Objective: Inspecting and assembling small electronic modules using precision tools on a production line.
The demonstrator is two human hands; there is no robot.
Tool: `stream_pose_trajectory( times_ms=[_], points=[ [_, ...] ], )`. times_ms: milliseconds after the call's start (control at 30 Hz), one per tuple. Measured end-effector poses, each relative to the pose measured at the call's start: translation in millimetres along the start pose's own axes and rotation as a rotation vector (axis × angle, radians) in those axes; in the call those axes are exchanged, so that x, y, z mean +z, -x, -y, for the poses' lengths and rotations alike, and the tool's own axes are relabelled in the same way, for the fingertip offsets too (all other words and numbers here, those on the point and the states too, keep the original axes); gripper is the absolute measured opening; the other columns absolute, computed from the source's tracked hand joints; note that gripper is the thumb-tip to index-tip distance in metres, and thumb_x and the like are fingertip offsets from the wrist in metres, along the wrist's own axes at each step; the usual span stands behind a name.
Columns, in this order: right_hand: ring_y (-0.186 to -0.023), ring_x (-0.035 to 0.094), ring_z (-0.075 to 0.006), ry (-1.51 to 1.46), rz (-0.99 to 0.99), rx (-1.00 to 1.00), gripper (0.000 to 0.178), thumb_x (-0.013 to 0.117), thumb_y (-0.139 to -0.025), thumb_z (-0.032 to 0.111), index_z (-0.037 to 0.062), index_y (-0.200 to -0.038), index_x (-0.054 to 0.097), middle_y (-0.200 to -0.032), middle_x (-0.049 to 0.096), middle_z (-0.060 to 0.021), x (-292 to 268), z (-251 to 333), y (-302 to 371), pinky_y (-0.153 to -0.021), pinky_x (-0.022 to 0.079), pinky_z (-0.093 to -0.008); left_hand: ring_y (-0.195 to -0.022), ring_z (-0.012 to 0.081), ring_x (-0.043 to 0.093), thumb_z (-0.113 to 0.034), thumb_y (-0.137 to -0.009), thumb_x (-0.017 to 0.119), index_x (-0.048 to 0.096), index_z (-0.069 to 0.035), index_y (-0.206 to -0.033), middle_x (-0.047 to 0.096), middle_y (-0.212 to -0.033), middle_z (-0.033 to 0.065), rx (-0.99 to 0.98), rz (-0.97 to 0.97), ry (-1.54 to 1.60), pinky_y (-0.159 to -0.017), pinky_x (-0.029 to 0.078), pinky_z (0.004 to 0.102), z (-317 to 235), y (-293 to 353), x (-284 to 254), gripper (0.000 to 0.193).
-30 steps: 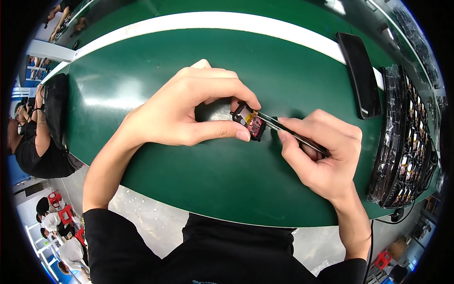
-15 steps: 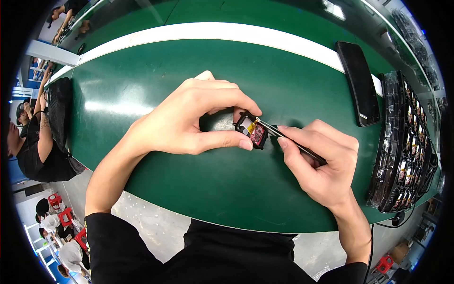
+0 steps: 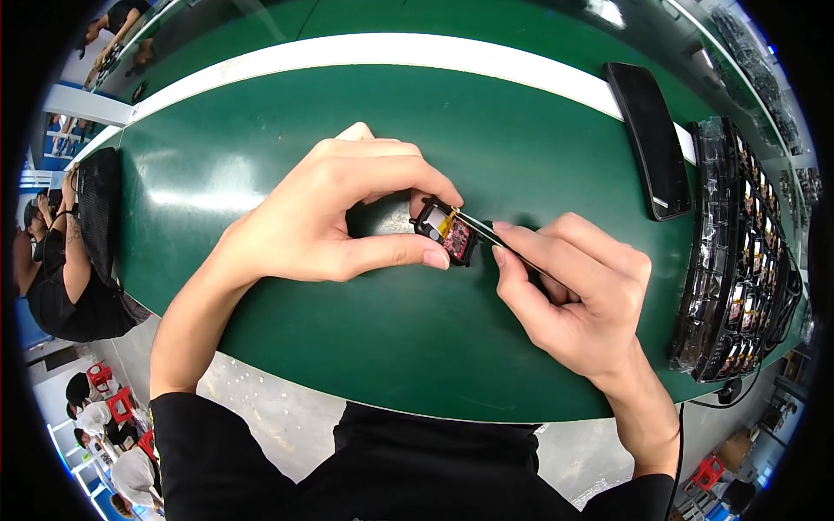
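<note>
Pinched by its edges between the thumb and forefinger of my left hand [image 3: 339, 217] is a small black watch-like case [image 3: 446, 233]. Its opened side faces up and shows a silvery block, a strip of yellow tape and a reddish circuit board. My right hand [image 3: 578, 291] grips a pair of slim dark tweezers [image 3: 492, 234] like a pen. The tweezer tips reach the case's upper edge, close to the yellow tape and my left forefinger. Whether the tips grasp anything is too small to tell. Both hands are just above the green tabletop [image 3: 347, 347].
A black smartphone [image 3: 650, 143] lies at the far right across a white strip [image 3: 391, 50]. Stacked clear plastic trays [image 3: 734, 260] with several similar small units stand at the right edge, beside a black cable [image 3: 730, 398]. At the left, a person in black [image 3: 74, 286] sits near a black mesh bag [image 3: 102, 208].
My hands and the case appear slightly further left and up in the picture, as do the phone and trays. The tweezer tips have shifted along the case toward its upper edge.
</note>
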State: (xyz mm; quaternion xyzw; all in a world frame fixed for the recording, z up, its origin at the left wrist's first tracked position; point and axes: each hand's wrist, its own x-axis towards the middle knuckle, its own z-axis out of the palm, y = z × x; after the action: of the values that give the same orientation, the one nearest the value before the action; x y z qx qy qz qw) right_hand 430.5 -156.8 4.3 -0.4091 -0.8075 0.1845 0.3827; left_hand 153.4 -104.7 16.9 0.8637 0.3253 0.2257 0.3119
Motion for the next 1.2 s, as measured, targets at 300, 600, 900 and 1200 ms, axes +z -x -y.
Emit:
stream_pose_trajectory(
  times_ms=[300,600,900,1200],
  points=[
    [-0.052,0.056,-0.0159,0.013,-0.023,-0.036,0.023,0.088,-0.081,-0.004,0.0006,-0.103,0.083,-0.073,0.062,-0.0030,3.9,-1.3,1.0,-0.044,0.041,-0.0334,-0.075,0.0178,0.062,-0.031,-0.079,0.097,0.083,-0.007,-0.117,0.076,-0.091,0.0024,0.001,0.002,-0.003,-0.076,0.040,0.0327,-0.9,0.7,1.0,0.047],
    [-0.048,0.052,-0.0099,-0.252,0.020,0.137,0.015,0.084,-0.088,-0.006,-0.0035,-0.102,0.085,-0.064,0.063,-0.0063,-1.5,-1.6,-1.7,-0.046,0.037,-0.0298,-0.074,0.0186,0.059,-0.034,-0.077,0.097,0.084,-0.008,-0.119,0.079,-0.098,0.0043,-0.038,0.050,0.044,-0.078,0.039,0.0340,2.2,2.0,-6.7,0.051],
    [-0.050,0.057,-0.0105,-0.277,0.050,0.135,0.015,0.082,-0.087,-0.006,-0.0040,-0.102,0.085,-0.065,0.065,-0.0071,-4.1,-3.7,-1.3,-0.047,0.039,-0.0296,-0.087,0.0209,0.068,-0.032,-0.077,0.096,0.083,-0.007,-0.121,0.081,-0.103,0.0051,-0.026,0.082,0.049,-0.083,0.039,0.0368,3.6,4.0,-7.6,0.051],
    [-0.051,0.058,-0.0104,-0.267,0.076,0.178,0.013,0.081,-0.087,-0.005,-0.0042,-0.100,0.084,-0.067,0.066,-0.0072,-4.2,-2.3,-1.0,-0.047,0.041,-0.0291,-0.091,0.0212,0.069,-0.028,-0.077,0.095,0.083,-0.007,-0.121,0.080,-0.102,0.0049,-0.005,0.088,0.029,-0.083,0.038,0.0367,-0.3,0.9,-6.9,0.050]
  ],
)
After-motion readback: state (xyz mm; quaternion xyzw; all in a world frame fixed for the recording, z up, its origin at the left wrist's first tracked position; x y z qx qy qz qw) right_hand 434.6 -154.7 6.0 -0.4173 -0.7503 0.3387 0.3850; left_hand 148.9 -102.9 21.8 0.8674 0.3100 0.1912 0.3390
